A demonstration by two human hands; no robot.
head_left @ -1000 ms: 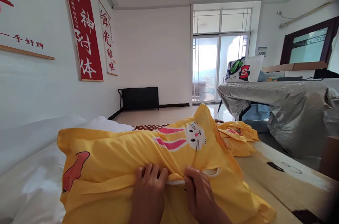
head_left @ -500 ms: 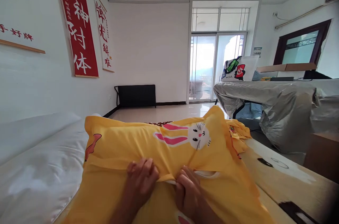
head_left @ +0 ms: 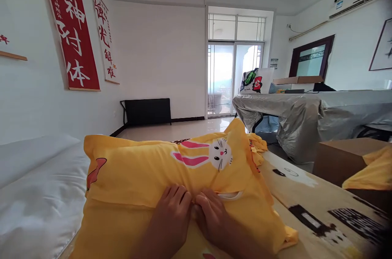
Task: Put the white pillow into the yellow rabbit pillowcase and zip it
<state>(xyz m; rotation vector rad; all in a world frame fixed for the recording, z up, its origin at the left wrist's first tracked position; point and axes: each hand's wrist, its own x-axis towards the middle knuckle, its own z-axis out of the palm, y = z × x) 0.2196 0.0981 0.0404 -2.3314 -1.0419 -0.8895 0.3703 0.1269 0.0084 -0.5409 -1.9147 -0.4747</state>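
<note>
A yellow pillowcase with a white rabbit print lies in front of me, plumped out by a pillow. White filling shows through a gap in its opening, just right of my hands. My left hand is closed on the fabric along the opening's edge, left of the middle. Close against it, my right hand pinches the same edge. What lies between the fingertips is hidden, apart from the gathered cloth.
A white satin pillow or quilt lies at the left. The patterned beige blanket spreads to the right, beside a cardboard box with yellow cloth on it. Farther back stands a plastic-covered table.
My hands have come together along the pillowcase opening; before, they were apart with white showing between them. The view has turned to the right.
</note>
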